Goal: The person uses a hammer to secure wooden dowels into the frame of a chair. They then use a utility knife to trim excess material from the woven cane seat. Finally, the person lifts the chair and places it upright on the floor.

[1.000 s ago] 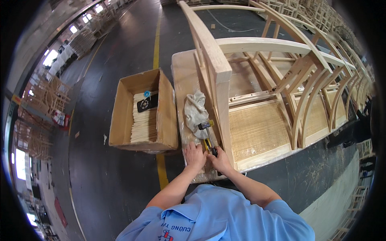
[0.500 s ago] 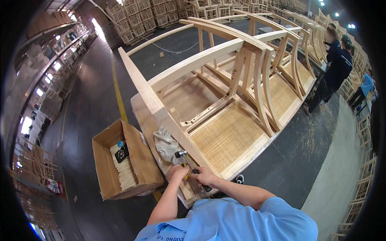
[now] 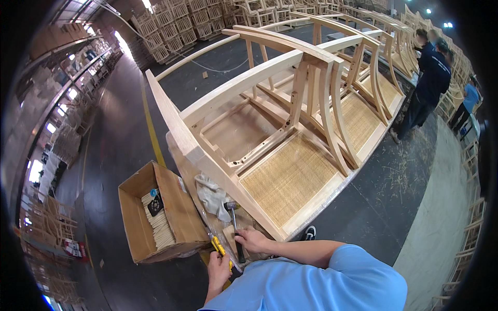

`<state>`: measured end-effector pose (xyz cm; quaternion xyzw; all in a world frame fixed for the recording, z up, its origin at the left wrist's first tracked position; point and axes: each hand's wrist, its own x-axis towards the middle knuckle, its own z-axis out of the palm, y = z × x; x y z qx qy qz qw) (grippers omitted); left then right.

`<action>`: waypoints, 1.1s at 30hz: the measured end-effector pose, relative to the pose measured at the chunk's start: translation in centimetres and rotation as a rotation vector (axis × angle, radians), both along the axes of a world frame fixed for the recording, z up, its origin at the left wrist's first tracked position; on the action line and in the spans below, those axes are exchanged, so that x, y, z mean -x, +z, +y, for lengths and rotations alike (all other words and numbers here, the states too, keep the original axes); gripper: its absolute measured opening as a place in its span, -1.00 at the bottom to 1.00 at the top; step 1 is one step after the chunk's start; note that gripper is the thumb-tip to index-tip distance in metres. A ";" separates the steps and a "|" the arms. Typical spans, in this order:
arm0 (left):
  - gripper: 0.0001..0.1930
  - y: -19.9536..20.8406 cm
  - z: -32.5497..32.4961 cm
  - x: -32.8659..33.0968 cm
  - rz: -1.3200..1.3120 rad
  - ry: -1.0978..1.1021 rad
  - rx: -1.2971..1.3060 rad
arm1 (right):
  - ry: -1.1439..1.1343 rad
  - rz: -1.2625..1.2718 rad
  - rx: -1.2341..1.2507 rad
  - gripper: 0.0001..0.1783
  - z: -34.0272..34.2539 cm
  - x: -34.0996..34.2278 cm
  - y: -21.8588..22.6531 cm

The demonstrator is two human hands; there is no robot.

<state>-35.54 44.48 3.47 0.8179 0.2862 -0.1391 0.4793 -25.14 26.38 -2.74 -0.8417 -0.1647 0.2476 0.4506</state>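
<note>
My left hand [image 3: 218, 270] is closed around a yellow utility knife [image 3: 220, 245], low and left beside the table's near end. My right hand [image 3: 252, 240] grips a hammer [image 3: 240, 253] by its black handle. The hammer's metal head points away from me, close to a crumpled white cloth [image 3: 210, 196]. Both tools are over the near end of the table, where a small wood block [image 3: 229, 233] lies. Just beyond my right hand, a pale wooden chair frame [image 3: 210, 160] lies on the table, with a woven cane panel [image 3: 288, 173] in it.
An open cardboard box [image 3: 181, 207] on the left holds several thin wooden sticks [image 3: 161, 225] and a black round item [image 3: 155, 206]. More chair frames [image 3: 373, 57] run along the table. People in dark clothes [image 3: 434, 72] stand at the right. Stacked chairs [image 3: 171, 23] line the back.
My hands have moved apart: the left drew down and left with the yellow utility knife. My right hand shifted slightly left and down with the hammer, whose handle now points more straight away from me.
</note>
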 end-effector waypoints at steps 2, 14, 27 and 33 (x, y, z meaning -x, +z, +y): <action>-0.66 -1.1 -0.8 0.4 -0.119 -0.067 0.006 | -0.007 0.125 -0.219 -0.42 -0.7 0.7 2.7; -0.54 -4.8 -9.6 -8.4 -0.459 -0.223 0.225 | -0.807 0.444 -0.754 -0.66 -15.8 0.4 3.8; -0.64 -6.5 -16.9 -15.5 -0.368 0.411 0.647 | -0.684 0.700 -1.017 -0.61 -33.9 -4.1 7.6; -0.58 -4.4 -16.4 -15.7 -0.315 0.489 0.516 | -0.528 0.746 -0.941 -0.69 -39.0 -7.8 7.7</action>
